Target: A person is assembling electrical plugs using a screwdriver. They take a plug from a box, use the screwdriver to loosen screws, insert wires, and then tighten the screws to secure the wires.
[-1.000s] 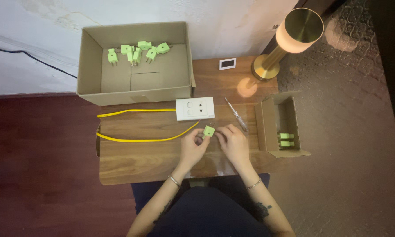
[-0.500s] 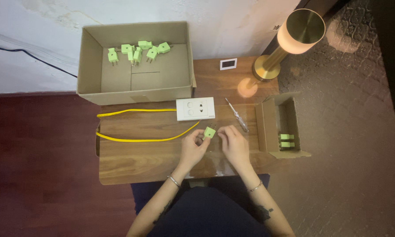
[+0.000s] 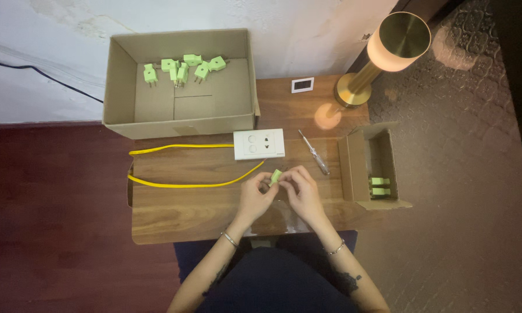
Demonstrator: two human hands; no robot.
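Near the front edge of the wooden table, left hand and right hand close together, fingertips of both pinching one small green plug just above the tabletop. Beyond, a yellow cable looping toward the left edge, a white socket plate mid-table, a screwdriver beside it. At the right edge, a small carton. At the far edge, a large cardboard box holding more green plugs; a brass lamp at the far right corner.

**Where things sit on the table**

A big box holding plugs stands at the back left. The socket plate lies before it, screwdriver to its right, small box farther right, lamp behind.
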